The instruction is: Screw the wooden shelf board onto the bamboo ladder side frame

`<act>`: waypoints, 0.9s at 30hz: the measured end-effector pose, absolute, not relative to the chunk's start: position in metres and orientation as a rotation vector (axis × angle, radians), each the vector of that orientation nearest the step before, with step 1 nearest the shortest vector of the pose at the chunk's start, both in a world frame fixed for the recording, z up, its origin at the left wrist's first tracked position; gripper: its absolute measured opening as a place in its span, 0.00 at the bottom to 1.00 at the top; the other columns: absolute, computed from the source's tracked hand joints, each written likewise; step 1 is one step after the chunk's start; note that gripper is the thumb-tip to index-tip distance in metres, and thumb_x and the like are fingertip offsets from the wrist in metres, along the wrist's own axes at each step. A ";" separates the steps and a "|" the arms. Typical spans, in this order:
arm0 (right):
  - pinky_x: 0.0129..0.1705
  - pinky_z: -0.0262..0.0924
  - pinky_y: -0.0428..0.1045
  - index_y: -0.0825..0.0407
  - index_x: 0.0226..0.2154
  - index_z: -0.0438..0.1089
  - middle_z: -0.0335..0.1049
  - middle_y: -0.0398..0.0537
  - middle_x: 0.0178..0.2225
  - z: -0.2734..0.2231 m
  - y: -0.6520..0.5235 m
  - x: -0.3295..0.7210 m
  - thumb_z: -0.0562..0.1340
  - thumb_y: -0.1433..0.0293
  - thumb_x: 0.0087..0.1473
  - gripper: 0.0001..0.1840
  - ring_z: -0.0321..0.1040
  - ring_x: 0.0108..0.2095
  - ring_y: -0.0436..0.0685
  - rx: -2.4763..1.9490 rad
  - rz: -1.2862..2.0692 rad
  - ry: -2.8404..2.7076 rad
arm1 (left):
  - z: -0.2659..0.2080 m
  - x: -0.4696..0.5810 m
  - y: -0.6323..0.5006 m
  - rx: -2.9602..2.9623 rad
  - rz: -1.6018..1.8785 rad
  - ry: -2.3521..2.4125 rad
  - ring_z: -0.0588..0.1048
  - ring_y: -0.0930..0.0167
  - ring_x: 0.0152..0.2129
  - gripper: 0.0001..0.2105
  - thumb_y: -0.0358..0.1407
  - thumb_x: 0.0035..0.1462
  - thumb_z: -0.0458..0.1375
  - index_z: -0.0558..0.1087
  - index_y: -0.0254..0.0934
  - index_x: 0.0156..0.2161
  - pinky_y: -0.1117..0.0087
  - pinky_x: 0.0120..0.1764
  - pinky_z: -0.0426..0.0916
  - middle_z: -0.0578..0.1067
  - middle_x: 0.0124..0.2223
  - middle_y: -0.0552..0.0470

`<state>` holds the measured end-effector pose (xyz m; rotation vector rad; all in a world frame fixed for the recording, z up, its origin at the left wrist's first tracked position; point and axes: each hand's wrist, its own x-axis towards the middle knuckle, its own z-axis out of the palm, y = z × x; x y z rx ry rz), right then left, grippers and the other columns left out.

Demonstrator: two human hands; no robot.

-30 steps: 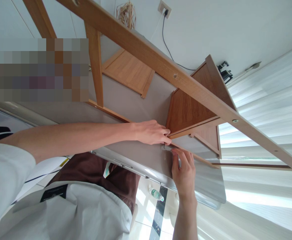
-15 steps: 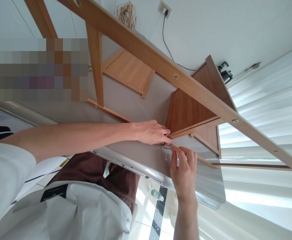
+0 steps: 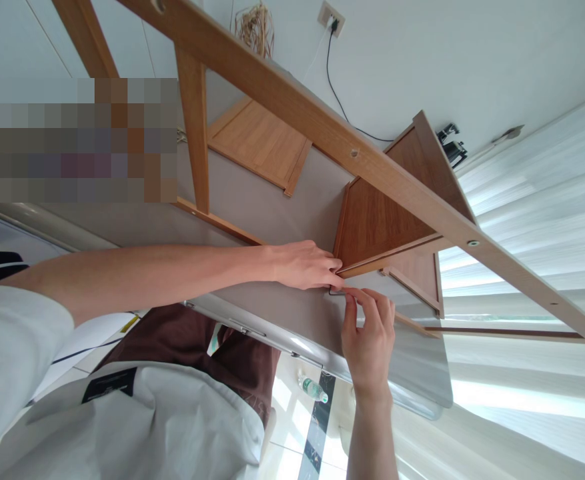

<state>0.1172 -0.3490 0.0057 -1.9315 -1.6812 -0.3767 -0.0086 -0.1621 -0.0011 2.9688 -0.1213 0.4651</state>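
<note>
A wooden frame (image 3: 355,153) with slats and a dark brown panel (image 3: 382,217) stands across the grey tabletop. At the panel's lower front corner, my left hand (image 3: 308,265) has its fingers curled round the wood where it meets the bottom rail (image 3: 227,228). A thin, dark, bent hex key (image 3: 336,293) sits at that joint, just below my left fingertips. My right hand (image 3: 371,327) pinches the key's free end between thumb and forefinger, with the other fingers bent. The key's far end and any screw there are hidden by my left fingers.
A loose wooden panel (image 3: 265,143) lies on the grey tabletop (image 3: 282,313) behind the frame. Further back are a wall socket (image 3: 331,19) with a black cord and a dark appliance (image 3: 453,148). A plastic bottle (image 3: 313,388) is on the floor below the table's edge.
My right hand has shifted slightly upward, and the hex key's free end has swung a little up with it. My left hand stays at the joint.
</note>
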 end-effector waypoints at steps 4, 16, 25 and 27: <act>0.45 0.63 0.55 0.49 0.43 0.72 0.69 0.50 0.40 0.002 -0.351 0.122 0.58 0.70 0.66 0.07 0.65 0.41 0.58 -1.947 -0.338 -1.615 | 0.000 -0.009 -0.163 2.959 0.450 -0.116 0.72 0.70 0.34 0.11 0.34 0.69 0.50 0.74 0.49 0.46 0.68 0.22 0.46 0.73 0.41 0.50; 0.45 0.63 0.54 0.49 0.43 0.73 0.72 0.50 0.40 -0.002 -0.357 0.125 0.58 0.66 0.67 0.09 0.68 0.39 0.58 -2.006 -0.272 -1.531 | -0.001 -0.009 -0.163 2.958 0.490 -0.125 0.72 0.71 0.33 0.10 0.34 0.68 0.51 0.74 0.48 0.45 0.68 0.22 0.47 0.73 0.41 0.51; 0.43 0.63 0.52 0.50 0.38 0.73 0.73 0.47 0.36 -0.014 -0.365 0.138 0.61 0.65 0.65 0.08 0.68 0.38 0.56 -2.044 -0.170 -1.521 | 0.003 -0.010 -0.164 2.966 0.400 -0.106 0.72 0.71 0.34 0.11 0.31 0.68 0.50 0.73 0.48 0.46 0.67 0.23 0.47 0.73 0.43 0.51; 0.44 0.63 0.52 0.50 0.38 0.74 0.73 0.47 0.37 -0.015 -0.366 0.139 0.61 0.65 0.65 0.08 0.68 0.38 0.56 -2.033 -0.196 -1.525 | 0.003 -0.010 -0.164 2.969 0.401 -0.114 0.72 0.71 0.35 0.11 0.31 0.68 0.50 0.73 0.48 0.46 0.67 0.23 0.47 0.73 0.43 0.51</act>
